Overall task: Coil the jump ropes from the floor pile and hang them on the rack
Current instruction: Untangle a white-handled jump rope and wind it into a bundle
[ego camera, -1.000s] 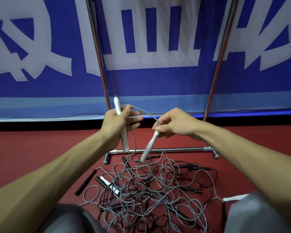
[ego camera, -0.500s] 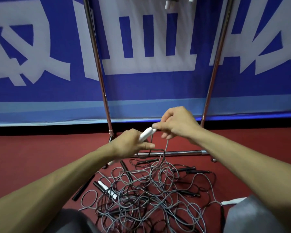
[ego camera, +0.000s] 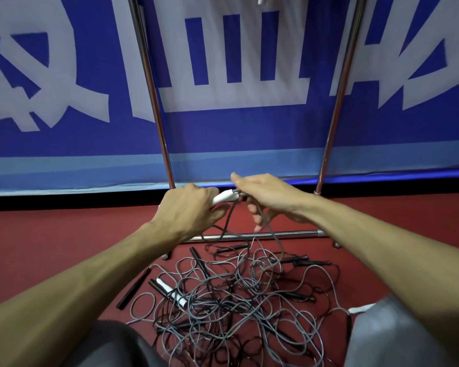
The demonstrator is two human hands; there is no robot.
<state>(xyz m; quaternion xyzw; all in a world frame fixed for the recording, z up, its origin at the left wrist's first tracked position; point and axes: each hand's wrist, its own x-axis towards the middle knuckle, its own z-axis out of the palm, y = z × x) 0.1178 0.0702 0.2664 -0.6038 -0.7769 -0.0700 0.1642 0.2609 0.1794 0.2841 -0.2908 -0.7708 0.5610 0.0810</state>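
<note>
Both hands busy: left hand (ego camera: 188,210) fists round white handle (ego camera: 224,197), right hand (ego camera: 265,197) pinches grey cord (ego camera: 276,237) at its tip; wind even loops, lift slack clear of floor pile (ego camera: 236,295)

— Any writing worth reading?
— Only on the blue banner (ego camera: 236,133) across the back: huge white characters, cropped by the top edge of the frame
— Legible?
— Not as whole characters. Upper left, slanting white strokes; upper middle, upright blue bars boxed in white above a base line; upper right, more slanting strokes. No brand or number to make out
</note>
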